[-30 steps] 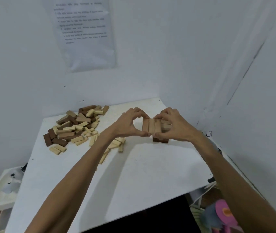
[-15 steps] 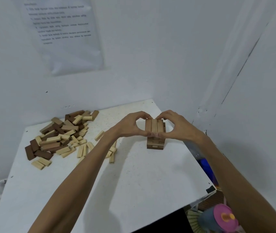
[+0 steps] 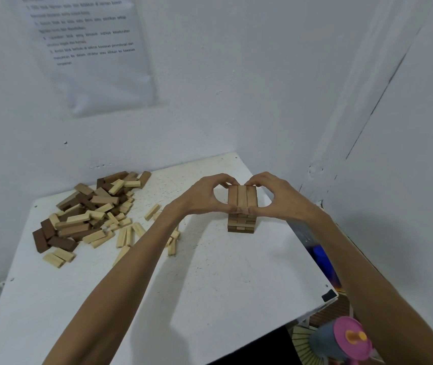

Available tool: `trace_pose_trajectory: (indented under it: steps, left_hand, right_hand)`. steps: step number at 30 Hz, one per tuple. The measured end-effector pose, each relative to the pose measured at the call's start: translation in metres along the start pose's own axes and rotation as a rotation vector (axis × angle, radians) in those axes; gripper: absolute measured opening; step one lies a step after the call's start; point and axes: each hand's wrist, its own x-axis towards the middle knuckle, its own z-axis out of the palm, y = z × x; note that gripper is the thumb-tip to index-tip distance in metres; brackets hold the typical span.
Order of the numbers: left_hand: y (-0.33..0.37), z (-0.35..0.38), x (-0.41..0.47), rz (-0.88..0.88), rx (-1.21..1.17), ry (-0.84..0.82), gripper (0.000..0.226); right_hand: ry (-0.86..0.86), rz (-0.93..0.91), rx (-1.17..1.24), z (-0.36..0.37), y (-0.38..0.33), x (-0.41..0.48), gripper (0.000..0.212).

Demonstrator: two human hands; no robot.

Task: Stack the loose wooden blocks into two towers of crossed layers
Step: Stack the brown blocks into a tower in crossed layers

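A short tower of crossed wooden blocks (image 3: 241, 223) stands on the white table (image 3: 210, 280), toward its right side. Its top layer (image 3: 242, 196) is three blocks side by side, pointing away from me. My left hand (image 3: 204, 194) pinches that layer from the left, thumb on the near end and fingers curled over the far end. My right hand (image 3: 276, 196) pinches it the same way from the right. A pile of loose light and dark blocks (image 3: 88, 212) lies at the table's back left.
A few stray light blocks (image 3: 128, 237) lie between the pile and my left forearm. White walls close the back and right; a printed sheet (image 3: 91, 48) hangs on the back wall. A grey bottle with a pink lid (image 3: 341, 338) stands below the table's right corner.
The camera has shifted, so the table sits further left in view. My hands have settled the top layer level onto the tower and keep squeezing its ends.
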Motion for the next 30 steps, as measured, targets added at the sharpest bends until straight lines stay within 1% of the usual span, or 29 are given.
trace_pose_trajectory:
  steps: [12, 20, 24, 28, 30]
  left_hand:
    - [0.0, 0.002, 0.004, 0.008, 0.021, -0.014, 0.062]
    - [-0.002, 0.003, 0.005, 0.001, 0.018, -0.019, 0.063]
    - [-0.005, 0.005, 0.006, -0.008, 0.002, -0.022, 0.058]
    - [-0.008, 0.007, 0.006, -0.024, -0.021, -0.04, 0.053]
    - [-0.008, 0.007, 0.005, -0.033, -0.028, -0.05, 0.058]
  right_hand:
    - [-0.003, 0.01, -0.009, 0.001, 0.008, 0.0, 0.062]
    - [-0.001, 0.009, -0.003, 0.003, 0.011, 0.001, 0.059]
    - [-0.015, 0.022, -0.001, 0.003, 0.012, 0.001, 0.059]
    - [-0.022, 0.045, 0.006, 0.004, 0.013, 0.001, 0.063]
    - [-0.032, 0.063, 0.003, 0.004, 0.013, -0.001, 0.072]
